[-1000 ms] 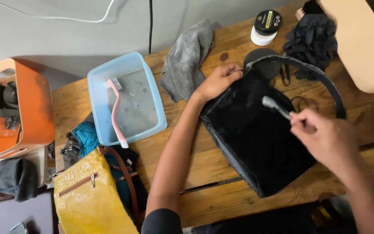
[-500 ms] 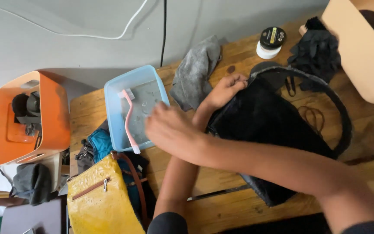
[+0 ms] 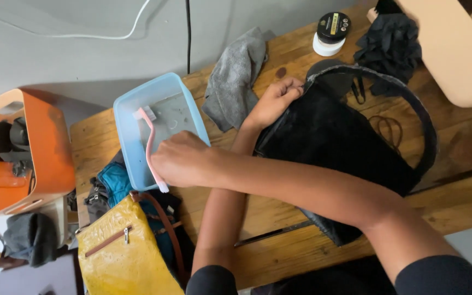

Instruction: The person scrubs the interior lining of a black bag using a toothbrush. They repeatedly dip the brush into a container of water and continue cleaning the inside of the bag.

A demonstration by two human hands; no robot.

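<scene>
head view, looking down on a wooden workbench (image 3: pixel 312 229) with two bare hands at work. right hand (image 3: pixel 181 159) reaches across the body to one light blue plastic tub (image 3: pixel 129 117) and sits over its near edge, fingers curled together; what they close on is hidden under the hand, so i cannot tell the grip. one pink long-handled brush (image 3: pixel 149 147) lies across the tub, head up near the far wall, its handle end poking out just below the right hand. the tub holds shallow cloudy water.

left hand (image 3: pixel 275 101) rests on the upper edge of one black bag (image 3: pixel 340 147), fingers bent and pinched on the rim near its opening. the bag lies flat in the middle of the bench, its one strap (image 3: pixel 422 117) looping out to the right.

one grey cloth (image 3: pixel 236 79) lies crumpled between tub and bag, just beside the left hand. one small round jar with a black lid (image 3: pixel 331 33) stands at the far edge, and one black crumpled glove or rag (image 3: pixel 389 46) lies near it. off the left end of the bench: one yellow bag (image 3: pixel 121 257) with a zip, one teal bag (image 3: pixel 113 183) behind it, and one orange case (image 3: pixel 39 153).
</scene>
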